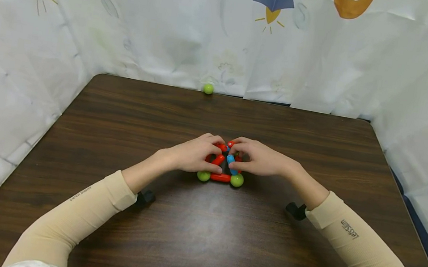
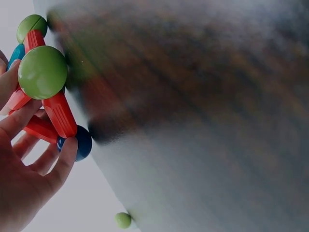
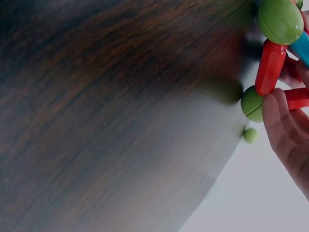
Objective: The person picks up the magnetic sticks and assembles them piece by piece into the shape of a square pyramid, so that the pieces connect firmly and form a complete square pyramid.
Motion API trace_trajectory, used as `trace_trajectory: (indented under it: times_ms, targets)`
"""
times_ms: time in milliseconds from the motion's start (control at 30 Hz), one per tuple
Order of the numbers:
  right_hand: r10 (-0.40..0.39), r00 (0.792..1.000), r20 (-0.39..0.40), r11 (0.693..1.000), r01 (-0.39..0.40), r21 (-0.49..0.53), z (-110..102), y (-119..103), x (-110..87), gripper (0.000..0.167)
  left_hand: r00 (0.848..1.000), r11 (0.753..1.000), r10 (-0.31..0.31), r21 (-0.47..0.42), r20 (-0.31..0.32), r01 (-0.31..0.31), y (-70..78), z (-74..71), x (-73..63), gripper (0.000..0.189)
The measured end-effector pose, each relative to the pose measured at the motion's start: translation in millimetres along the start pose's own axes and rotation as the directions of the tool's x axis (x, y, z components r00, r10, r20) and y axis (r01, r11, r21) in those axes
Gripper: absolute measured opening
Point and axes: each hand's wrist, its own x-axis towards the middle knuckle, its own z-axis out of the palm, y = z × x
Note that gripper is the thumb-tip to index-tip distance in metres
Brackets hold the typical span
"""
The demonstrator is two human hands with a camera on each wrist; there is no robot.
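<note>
A small frame of red rods and balls stands on the table in front of me. In the head view, two green balls, a left one (image 1: 203, 176) and a right one (image 1: 237, 180), are joined by a red rod (image 1: 220, 177) at its near side. My left hand (image 1: 198, 154) pinches a tilted red rod (image 1: 218, 159) above the frame, and in the left wrist view one of its fingertips touches a dark blue ball (image 2: 83, 144). From the other side, my right hand (image 1: 262, 158) pinches a light blue rod (image 1: 230, 158). The fingers partly hide the far joints.
A loose green ball (image 1: 208, 88) sits at the far edge of the dark wooden table (image 1: 208, 241). White patterned cloth (image 1: 194, 36) hangs behind the table and along its sides.
</note>
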Motion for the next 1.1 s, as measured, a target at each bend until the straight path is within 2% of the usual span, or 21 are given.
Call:
trace_trajectory:
  times_ms: [667,1100]
  targets:
    - [0.001,1.0,0.008,1.0,-0.001,0.0,-1.5,-2.2,0.3,0.018,1.0,1.0,-0.004,-0.001,0.017,0.004,-0.1,-1.1,0.8,0.03]
    - [-0.006,1.0,0.014,1.0,0.006,0.011,-2.0,-1.9,0.7,0.019,1.0,1.0,0.004,-0.024,0.007,-0.004,-0.2,-3.3,2.0,0.023]
